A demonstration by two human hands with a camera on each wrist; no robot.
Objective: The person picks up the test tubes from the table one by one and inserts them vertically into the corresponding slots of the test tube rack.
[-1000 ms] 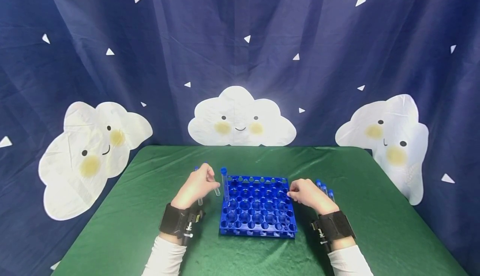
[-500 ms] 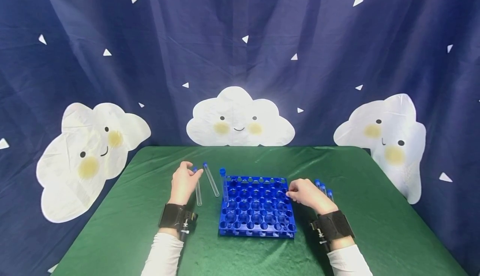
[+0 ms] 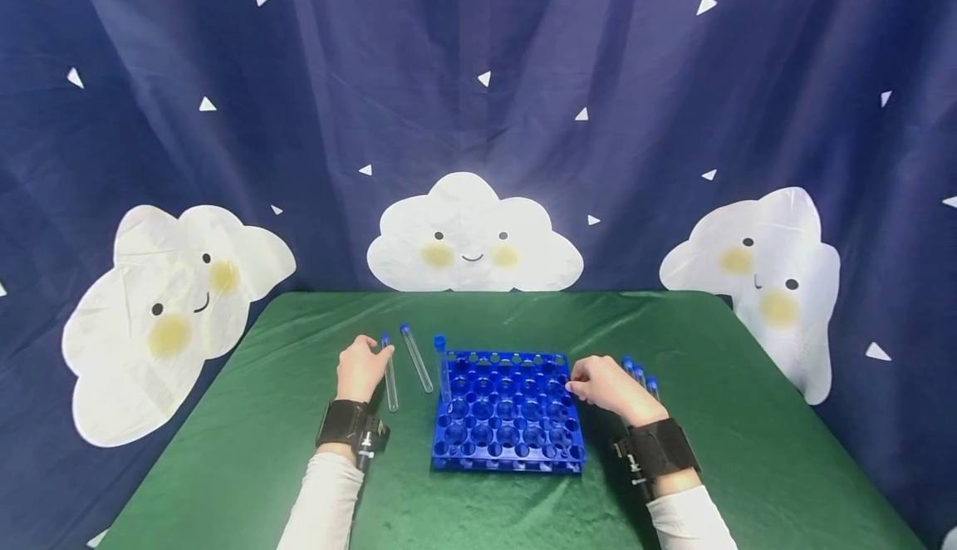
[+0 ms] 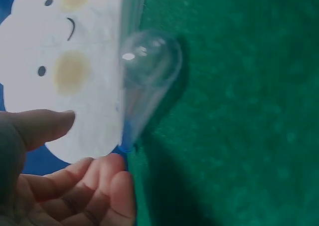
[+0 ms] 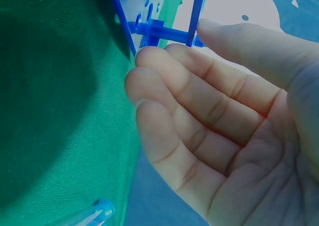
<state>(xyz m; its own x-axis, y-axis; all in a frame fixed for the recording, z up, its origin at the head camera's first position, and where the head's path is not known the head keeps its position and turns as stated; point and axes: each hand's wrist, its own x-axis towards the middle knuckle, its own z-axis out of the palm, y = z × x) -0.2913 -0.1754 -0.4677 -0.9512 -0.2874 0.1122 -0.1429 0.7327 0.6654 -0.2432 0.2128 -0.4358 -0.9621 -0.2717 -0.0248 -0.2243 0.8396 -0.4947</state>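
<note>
A blue tube rack (image 3: 508,417) sits mid-table with one clear blue-capped tube (image 3: 442,365) upright in its far left corner. Two more clear tubes lie left of it: one (image 3: 390,384) beside my left hand (image 3: 364,365), the other (image 3: 416,358) closer to the rack. The left fingertips (image 4: 107,183) touch the blue-capped end of the nearer tube (image 4: 149,71); the thumb stays apart from it. My right hand (image 3: 601,384) rests against the rack's right side, its relaxed fingers (image 5: 164,76) touching the rack's frame (image 5: 159,29).
Several blue-capped tubes (image 3: 640,371) lie just behind the right hand; one end (image 5: 97,211) shows in the right wrist view. A green cloth (image 3: 748,417) covers the table. A dark curtain with white clouds hangs behind it.
My left hand has drawn away from the rack to the left, uncovering the two tubes on the cloth, and now touches the left one. The right hand has stayed at the rack.
</note>
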